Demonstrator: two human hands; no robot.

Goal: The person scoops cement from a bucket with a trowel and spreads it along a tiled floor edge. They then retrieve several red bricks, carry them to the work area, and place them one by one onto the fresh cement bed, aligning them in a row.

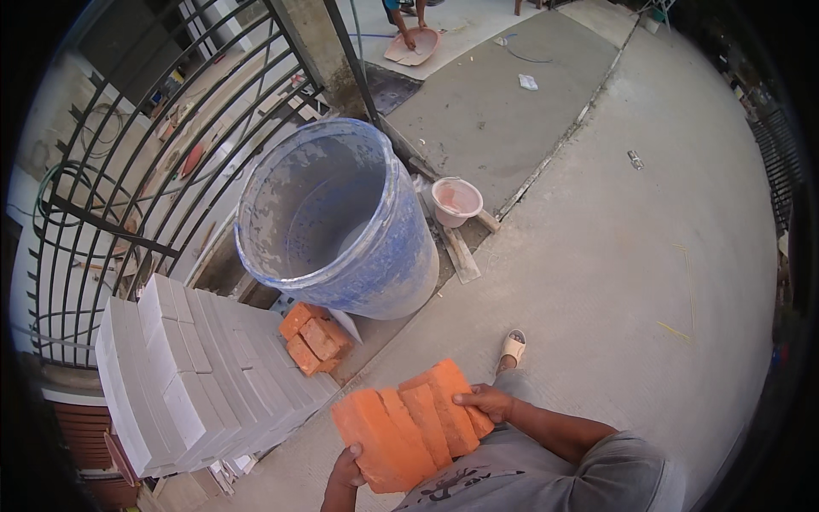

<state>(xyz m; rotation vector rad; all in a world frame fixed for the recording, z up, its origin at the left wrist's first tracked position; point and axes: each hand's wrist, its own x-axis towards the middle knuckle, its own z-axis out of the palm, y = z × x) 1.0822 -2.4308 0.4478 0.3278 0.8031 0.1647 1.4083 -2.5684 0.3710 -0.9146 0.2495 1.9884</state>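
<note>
Orange bricks [415, 425] form a row between the hands [487, 401], clamped on its ends.

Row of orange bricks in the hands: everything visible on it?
The row of orange, rough-faced bricks looks like fired clay: several blocks, apparently four, packed side by side, edges uneven and slightly stepped. The bare left hand holds the left end, the bare right hand the right end. It slants, right end higher in the picture, in front of the grey shirt with dark print; contact with the shirt is unclear.
</note>
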